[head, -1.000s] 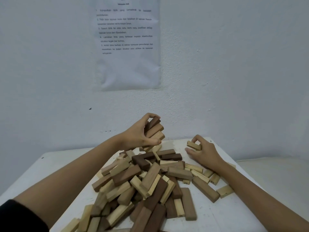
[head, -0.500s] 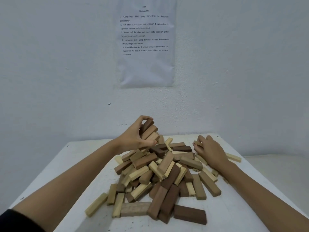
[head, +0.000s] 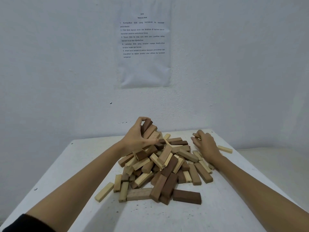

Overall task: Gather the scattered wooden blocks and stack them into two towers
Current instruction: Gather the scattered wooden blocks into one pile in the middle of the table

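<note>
My left hand (head: 137, 139) is closed firmly around a handful of blocks (head: 150, 131), with my thumb underneath and my index finger arched over the top. The uppermost block is dark brown, the next is mid-brown and the lowest is pale, and all three tilt up and away from my palm. My right hand (head: 206, 145) lies knuckles-up with its fingers bent over a small block (head: 194, 135); only the block's end shows past my fingertips. Between my hands, and spreading back toward my wrists, the pile (head: 165, 164) of wooden blocks lies loose on the white table (head: 217, 206). The blocks are plain rectangular bars with square ends and matte, faintly grained faces, from cream through tan to reddish brown, and they lie crossed over one another at every angle. Just outside my right wrist a pale block (head: 224, 149) lies alone. Nearer my elbows, at the pile's edge, a dark brown block (head: 187, 196) lies flat, and a cream block (head: 104, 192) lies slantwise beside my left forearm. The tabletop is speckled with small dark flecks. Beyond my fingertips, a printed sheet (head: 143, 47) hangs on the rough white wall (head: 234, 64).
</note>
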